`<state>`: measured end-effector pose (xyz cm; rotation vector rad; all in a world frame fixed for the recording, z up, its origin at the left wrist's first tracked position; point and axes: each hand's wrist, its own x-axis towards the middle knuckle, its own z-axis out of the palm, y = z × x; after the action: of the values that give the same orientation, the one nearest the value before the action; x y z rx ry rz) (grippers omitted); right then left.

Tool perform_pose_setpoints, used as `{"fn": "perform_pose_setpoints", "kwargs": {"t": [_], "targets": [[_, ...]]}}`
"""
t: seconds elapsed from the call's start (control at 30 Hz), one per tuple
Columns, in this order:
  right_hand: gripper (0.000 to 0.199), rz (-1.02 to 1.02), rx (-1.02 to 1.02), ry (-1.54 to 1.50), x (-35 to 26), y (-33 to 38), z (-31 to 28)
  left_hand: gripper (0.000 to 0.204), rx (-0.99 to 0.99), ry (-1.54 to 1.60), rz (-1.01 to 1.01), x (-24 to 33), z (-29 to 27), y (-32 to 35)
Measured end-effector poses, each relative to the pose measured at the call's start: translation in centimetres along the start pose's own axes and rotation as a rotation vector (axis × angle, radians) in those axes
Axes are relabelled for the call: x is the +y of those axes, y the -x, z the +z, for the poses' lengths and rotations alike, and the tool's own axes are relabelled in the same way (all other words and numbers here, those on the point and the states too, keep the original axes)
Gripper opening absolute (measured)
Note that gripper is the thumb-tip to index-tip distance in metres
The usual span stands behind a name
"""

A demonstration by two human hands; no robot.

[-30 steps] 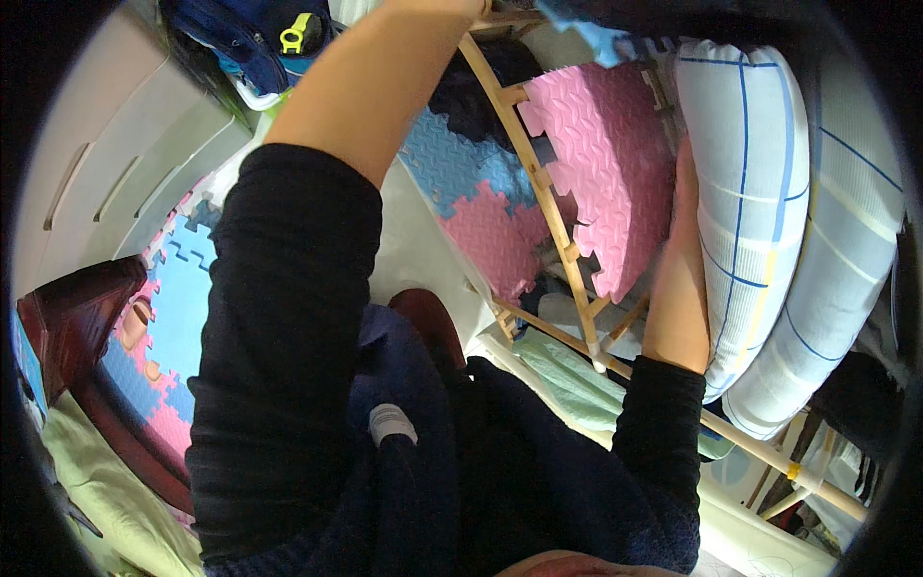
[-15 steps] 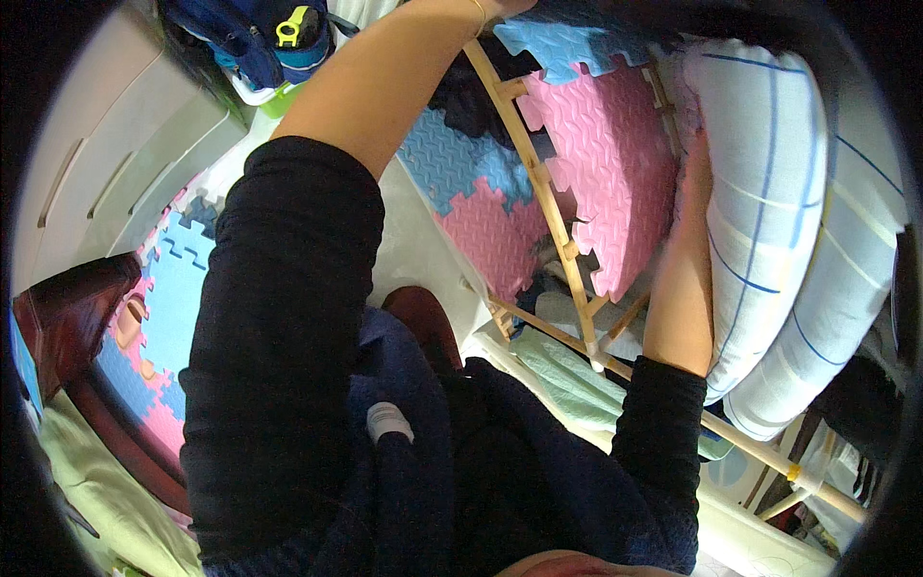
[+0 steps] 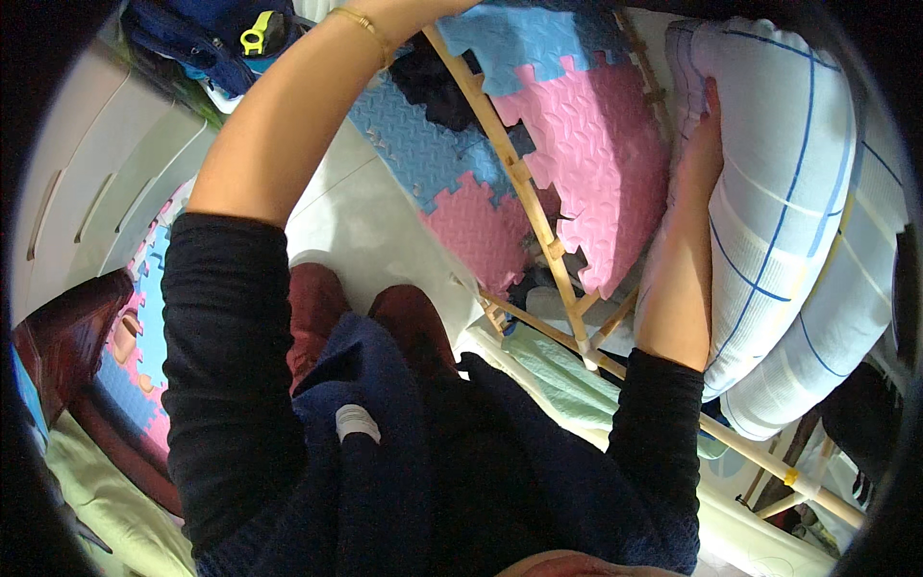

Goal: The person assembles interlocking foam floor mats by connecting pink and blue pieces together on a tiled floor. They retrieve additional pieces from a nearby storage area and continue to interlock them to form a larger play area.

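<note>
My right hand (image 3: 705,144) lies flat against the left side of a white pillow with thin blue lines (image 3: 784,183), fingers pointing up, pressed between the pillow and pink and blue foam puzzle mats (image 3: 577,163). My left arm reaches up past the frame's top edge; a thin gold bracelet (image 3: 358,21) shows at the wrist, and the left hand itself is out of view. A wooden slatted frame (image 3: 524,188) runs diagonally between the two arms.
A second white pillow (image 3: 846,317) lies right of the first. A dark blue bag with a yellow clip (image 3: 216,43) sits top left. White drawers (image 3: 91,202) stand at left, a light green sheet (image 3: 567,375) lies under the frame, more puzzle mats (image 3: 144,317) cover the floor.
My left arm has stretched further upward, taking the hand out of view. My right hand has slid a little higher along the pillow. The view has shifted slightly.
</note>
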<state>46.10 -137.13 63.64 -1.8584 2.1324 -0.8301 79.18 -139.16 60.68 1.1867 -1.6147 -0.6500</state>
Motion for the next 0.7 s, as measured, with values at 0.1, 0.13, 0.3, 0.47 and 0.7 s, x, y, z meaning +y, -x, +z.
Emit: {"fn": "perform_pose_setpoints", "kwargs": {"t": [0.1, 0.13, 0.3, 0.47, 0.7], "targets": [[0.048, -0.044, -0.030, 0.081, 0.2, -0.4, 0.9, 0.033, -0.002, -0.012, -0.001, -0.1, 0.5, 0.0], [0.047, -0.079, -0.035, 0.058, -1.7, 0.5, 1.3, 0.032, -0.006, -0.034, -0.016, -0.6, 0.3, 0.4], [0.043, -0.172, -0.114, 0.025, -6.4, 4.1, 2.0, 0.031, -0.006, -0.008, -0.012, -0.2, 0.5, 0.2], [0.038, -0.027, -0.525, -0.157, -10.7, 10.0, 6.9, 0.030, -0.011, -0.030, -0.019, -0.6, 0.5, 0.2], [0.035, -0.428, -0.453, -0.193, -12.0, 24.1, 5.7, 0.028, 0.051, -0.063, -0.013, -2.3, -0.9, 1.1]]}}
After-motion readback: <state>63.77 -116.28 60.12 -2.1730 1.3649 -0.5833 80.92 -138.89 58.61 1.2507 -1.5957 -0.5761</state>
